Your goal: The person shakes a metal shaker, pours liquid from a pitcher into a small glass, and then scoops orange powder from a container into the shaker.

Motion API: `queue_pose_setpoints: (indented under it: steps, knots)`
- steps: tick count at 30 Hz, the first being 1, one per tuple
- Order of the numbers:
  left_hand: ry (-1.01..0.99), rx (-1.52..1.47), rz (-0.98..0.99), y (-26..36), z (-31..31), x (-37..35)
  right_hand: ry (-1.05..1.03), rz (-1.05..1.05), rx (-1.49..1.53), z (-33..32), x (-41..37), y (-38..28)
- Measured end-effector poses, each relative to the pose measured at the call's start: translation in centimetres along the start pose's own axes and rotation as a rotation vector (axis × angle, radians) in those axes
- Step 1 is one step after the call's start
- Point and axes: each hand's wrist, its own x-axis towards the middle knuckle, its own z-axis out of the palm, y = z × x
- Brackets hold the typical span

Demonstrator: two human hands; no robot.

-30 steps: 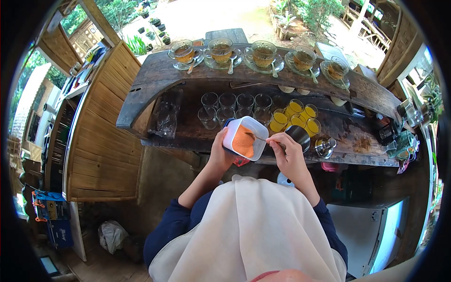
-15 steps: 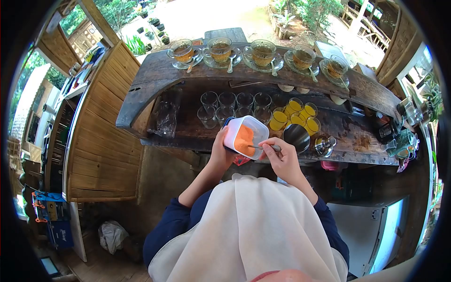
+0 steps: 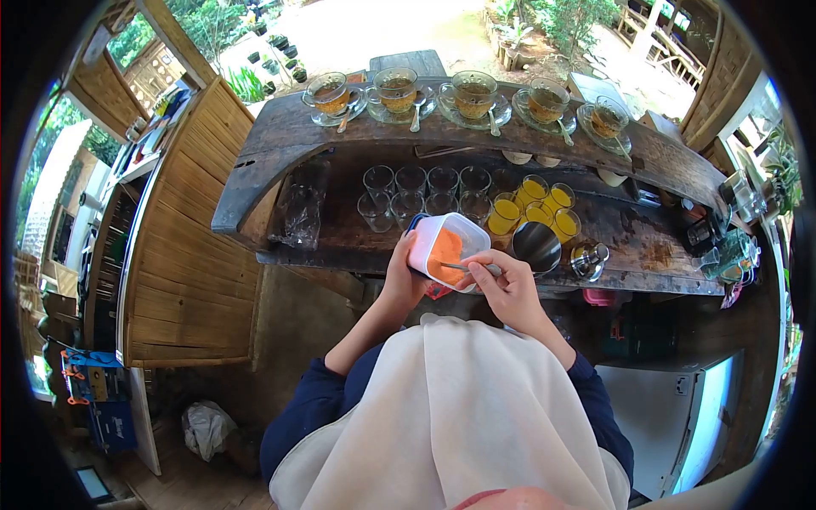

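Note:
My left hand (image 3: pixel 403 270) is wrapped round a white plastic container (image 3: pixel 470 236), which is tilted so that its inside faces me. Orange powder (image 3: pixel 444 255) lies in it, heaped toward the left side. A dark blue lid or rim shows behind the container by my left fingers. My right hand (image 3: pixel 508 285) pinches the handle of a metal spoon (image 3: pixel 491 269), whose tip is in the powder. Just beyond my right hand stands a metal cup (image 3: pixel 536 246). Several glasses with yellow liquid (image 3: pixel 505 212) are grouped behind it.
Several empty glasses (image 3: pixel 410 180) stand on the lower wooden counter (image 3: pixel 629 246). Along the raised shelf (image 3: pixel 280 127) are several glass cups of amber drink (image 3: pixel 473 95) on saucers with spoons. A metal shaker (image 3: pixel 588 260) is at the right, a plastic bag (image 3: pixel 299 212) at the left.
The container has tilted and shifted slightly in my left hand. My right hand has moved a little left with the spoon, which stays in the powder.

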Motion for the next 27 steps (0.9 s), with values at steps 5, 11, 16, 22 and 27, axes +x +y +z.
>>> queue_pose_setpoints:
  steps: [5,11,16,22,27]
  knots:
    - [-0.010,-0.010,0.017,-0.1,-0.2,0.0,0.004,0.033,0.097,0.1,-0.1,0.2]
    - [-0.008,-0.008,-0.007,-0.1,0.2,-0.3,0.037,0.048,0.132,0.1,-0.2,0.1]
    - [0.001,-0.008,-0.014,0.2,0.4,-0.4,0.059,0.043,0.165,-0.2,-0.5,0.2]
    - [-0.039,-0.020,-0.033,0.8,0.8,-0.9,0.101,-0.133,0.148,-0.6,-0.6,0.9]
    - [-0.002,-0.006,-0.019,0.9,0.9,-1.0,0.142,-0.416,-0.195,-0.7,-0.2,0.0]
